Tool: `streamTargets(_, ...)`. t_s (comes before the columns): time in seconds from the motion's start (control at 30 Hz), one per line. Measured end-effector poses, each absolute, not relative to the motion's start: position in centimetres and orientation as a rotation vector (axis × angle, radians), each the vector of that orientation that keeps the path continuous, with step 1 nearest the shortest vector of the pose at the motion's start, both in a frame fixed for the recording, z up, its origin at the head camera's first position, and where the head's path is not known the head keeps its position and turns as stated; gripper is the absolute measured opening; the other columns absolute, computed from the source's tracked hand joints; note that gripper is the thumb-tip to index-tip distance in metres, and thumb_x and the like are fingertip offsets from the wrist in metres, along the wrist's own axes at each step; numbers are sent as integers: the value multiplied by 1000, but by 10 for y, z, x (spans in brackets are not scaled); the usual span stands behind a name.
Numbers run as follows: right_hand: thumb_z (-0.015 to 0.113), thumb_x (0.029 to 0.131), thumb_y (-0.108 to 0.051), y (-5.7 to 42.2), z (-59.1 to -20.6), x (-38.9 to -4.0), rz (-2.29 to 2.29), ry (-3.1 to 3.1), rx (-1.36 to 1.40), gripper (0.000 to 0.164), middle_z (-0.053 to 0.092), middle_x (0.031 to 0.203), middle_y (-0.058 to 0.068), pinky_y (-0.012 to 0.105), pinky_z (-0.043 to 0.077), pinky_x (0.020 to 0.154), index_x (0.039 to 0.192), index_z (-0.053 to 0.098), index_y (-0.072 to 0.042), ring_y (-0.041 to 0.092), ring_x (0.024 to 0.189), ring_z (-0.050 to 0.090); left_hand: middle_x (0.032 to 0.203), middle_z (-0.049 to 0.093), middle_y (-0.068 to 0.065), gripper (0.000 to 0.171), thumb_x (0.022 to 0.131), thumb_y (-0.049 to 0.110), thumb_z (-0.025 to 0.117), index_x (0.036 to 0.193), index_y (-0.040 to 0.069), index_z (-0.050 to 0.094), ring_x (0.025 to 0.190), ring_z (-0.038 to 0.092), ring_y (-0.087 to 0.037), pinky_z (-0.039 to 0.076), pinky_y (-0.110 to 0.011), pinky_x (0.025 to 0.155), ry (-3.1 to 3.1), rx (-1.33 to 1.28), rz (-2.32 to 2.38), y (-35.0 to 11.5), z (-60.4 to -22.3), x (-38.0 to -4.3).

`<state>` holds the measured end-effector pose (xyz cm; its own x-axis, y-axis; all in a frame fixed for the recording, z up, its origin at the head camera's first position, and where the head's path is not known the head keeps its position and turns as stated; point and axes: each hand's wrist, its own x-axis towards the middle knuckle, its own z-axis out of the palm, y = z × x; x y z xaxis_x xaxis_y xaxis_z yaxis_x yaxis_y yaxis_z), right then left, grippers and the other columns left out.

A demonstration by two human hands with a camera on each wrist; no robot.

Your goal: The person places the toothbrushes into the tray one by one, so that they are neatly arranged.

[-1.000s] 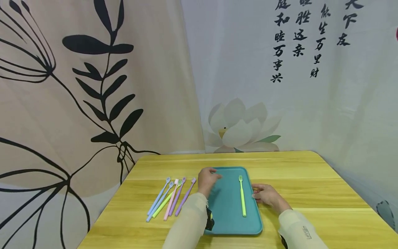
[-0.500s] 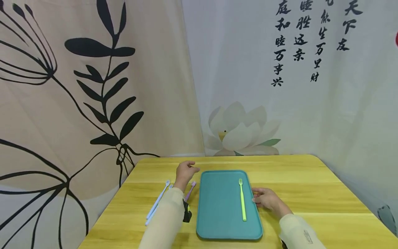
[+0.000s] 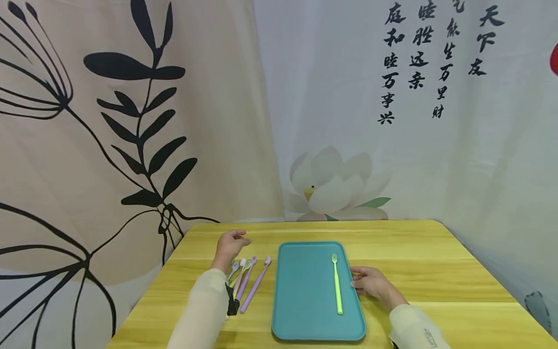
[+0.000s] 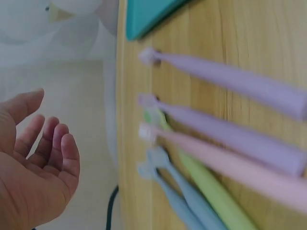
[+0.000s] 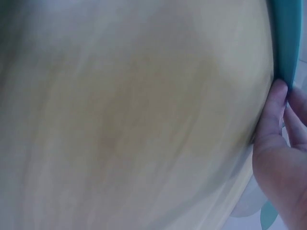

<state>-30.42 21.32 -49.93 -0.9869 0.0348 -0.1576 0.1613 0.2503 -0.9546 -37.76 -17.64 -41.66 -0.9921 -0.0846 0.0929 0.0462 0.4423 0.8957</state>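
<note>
As a sleeve (image 3: 202, 308) overlaps toothbrushes (image 3: 255, 286), cloth (image 3: 322, 116) hangs beyond

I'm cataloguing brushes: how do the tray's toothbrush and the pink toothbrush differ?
The tray's toothbrush is lime green; the pink toothbrush, pale pink. The tray's toothbrush lies alone on the teal tray; the pink toothbrush lies outside it, across another toothbrush. Both have slender handles.

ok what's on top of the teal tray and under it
One light green toothbrush lies on the teal tray, toward its right side. The right hand holds the tray's right edge. Whatever may be underneath is covered.
</note>
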Motion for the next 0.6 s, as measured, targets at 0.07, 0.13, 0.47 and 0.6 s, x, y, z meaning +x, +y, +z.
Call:
streamTargets(0.07,63,87,13,212,-501,-304,-1847,2398,179,51,56,100,17,35,56,74,136,49,15,21,85,58,122,56,-20,40,94,12,68,131,-1,61,111,54,-36,46,-50,92,-2574,37,-1578,-187,-417,-376)
streamTargets(0.13,64,87,13,211,-500,-305,-1848,2393,177,52,56,100,16,35,56,74,137,48,14,21,85,58,123,56,-20,41,94,12,68,131,-1,61,111,53,-35,46,-49,92,-2587,41,-1559,-197,-418,-375)
streamTargets(0.47,64,89,11,215,-493,-308,-1803,2401,158,53,57,104,18,35,56,76,139,47,13,21,88,60,120,58,-19,44,94,15,68,134,-1,58,102,54,-29,48,-43,83,-2622,70,-1580,-238,-429,-376)
streamTargets(0.6,64,89,10,216,-496,-306,-1776,2411,168,52,57,107,19,35,56,77,139,48,12,21,90,60,123,57,-19,44,95,15,66,135,0,57,106,53,-31,47,-46,89,-2630,111,-1612,-246,-432,-373)
